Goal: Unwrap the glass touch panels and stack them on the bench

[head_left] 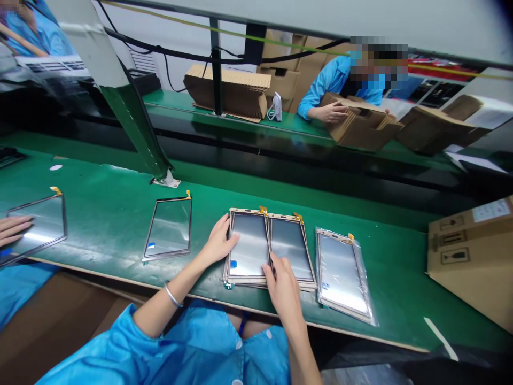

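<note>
Two stacks of flat screen panels lie side by side on the green bench. My left hand grips the left edge of the top screen panel on the left stack, its thumb over the glass. At that panel's lower right edge, my right hand has thumb and index finger closed on the rim. The right stack's panel touches or nearly touches it. Both stacks show orange ribbon tabs at the top. Further right lies a screen panel in clear film. A clear glass panel lies left of my hands.
At far left, another person's hand rests on a glass panel. A green-and-white post rises from the bench. A cardboard box stands at right. Across the divider, a person handles cardboard inserts.
</note>
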Demonstrator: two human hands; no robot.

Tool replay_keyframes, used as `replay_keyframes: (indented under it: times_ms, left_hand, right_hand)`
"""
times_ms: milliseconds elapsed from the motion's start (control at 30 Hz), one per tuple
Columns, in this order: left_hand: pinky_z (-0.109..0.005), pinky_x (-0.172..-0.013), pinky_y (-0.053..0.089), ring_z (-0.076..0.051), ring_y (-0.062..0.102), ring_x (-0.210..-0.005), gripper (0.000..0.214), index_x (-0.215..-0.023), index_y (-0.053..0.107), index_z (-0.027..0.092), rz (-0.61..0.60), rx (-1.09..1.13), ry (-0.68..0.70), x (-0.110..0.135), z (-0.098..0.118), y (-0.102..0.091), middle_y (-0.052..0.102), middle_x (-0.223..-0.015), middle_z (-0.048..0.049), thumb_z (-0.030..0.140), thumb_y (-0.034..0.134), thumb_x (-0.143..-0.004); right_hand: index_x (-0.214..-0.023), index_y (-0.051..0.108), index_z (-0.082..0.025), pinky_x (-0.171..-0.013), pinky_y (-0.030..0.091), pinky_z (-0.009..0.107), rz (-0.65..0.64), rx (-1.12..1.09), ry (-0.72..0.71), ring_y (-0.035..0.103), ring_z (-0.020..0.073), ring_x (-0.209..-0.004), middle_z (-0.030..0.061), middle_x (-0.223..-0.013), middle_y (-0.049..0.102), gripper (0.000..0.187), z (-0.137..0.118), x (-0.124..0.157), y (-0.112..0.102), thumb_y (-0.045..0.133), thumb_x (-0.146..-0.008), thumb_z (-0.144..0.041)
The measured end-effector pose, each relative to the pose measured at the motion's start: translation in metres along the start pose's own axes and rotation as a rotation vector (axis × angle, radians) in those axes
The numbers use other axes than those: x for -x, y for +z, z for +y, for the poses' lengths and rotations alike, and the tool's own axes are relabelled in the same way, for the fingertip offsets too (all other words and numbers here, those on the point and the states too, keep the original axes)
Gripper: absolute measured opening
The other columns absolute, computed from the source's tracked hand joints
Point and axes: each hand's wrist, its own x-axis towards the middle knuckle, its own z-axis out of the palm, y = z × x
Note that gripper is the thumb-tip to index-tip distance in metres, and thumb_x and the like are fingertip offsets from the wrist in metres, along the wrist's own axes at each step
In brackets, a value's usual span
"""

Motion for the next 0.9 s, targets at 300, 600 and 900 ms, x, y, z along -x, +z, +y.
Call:
replay_keyframes:
  times_ms: [300,600,900]
  left_hand:
    - [-0.050,-0.098,0.043,-0.029,0.058,-0.118,0.071,-0.148,0.015,0.023,-0.275,0.630,-0.238,0.032,0.037,0.033,0.052,-0.136,-0.0209,0.035,0.052,-0.089]
    - [-0.040,-0.089,0.049,-0.029,0.061,-0.113,0.060,-0.143,0.033,0.021,-0.620,0.766,-0.454,0.087,0.045,-0.008,0.058,-0.132,-0.0168,0.029,0.057,-0.089]
    - [-0.043,-0.089,0.049,-0.029,0.061,-0.113,0.054,-0.139,0.039,0.024,-0.726,0.708,-0.433,0.096,0.051,-0.021,0.060,-0.130,-0.0141,0.035,0.056,-0.089]
  right_hand:
    - [-0.110,0.063,-0.016,-0.067,0.047,0.030,-0.073,-0.695,0.221,0.053,0.0163,-0.071,0.0058,-0.089,0.058,0.043,0.015,-0.011,-0.012,0.058,-0.081,-0.047]
    - [-0.076,0.064,-0.014,-0.042,0.036,0.022,-0.324,-1.117,0.387,0.058,0.0147,-0.054,0.0086,-0.065,0.065,0.057,0.023,-0.042,-0.062,0.053,-0.072,-0.070]
    - [-0.068,0.060,-0.018,-0.044,0.038,0.022,-0.127,-0.752,0.158,0.046,0.0096,-0.045,-0.0018,-0.055,0.057,0.037,0.004,-0.019,-0.083,0.054,-0.084,-0.051]
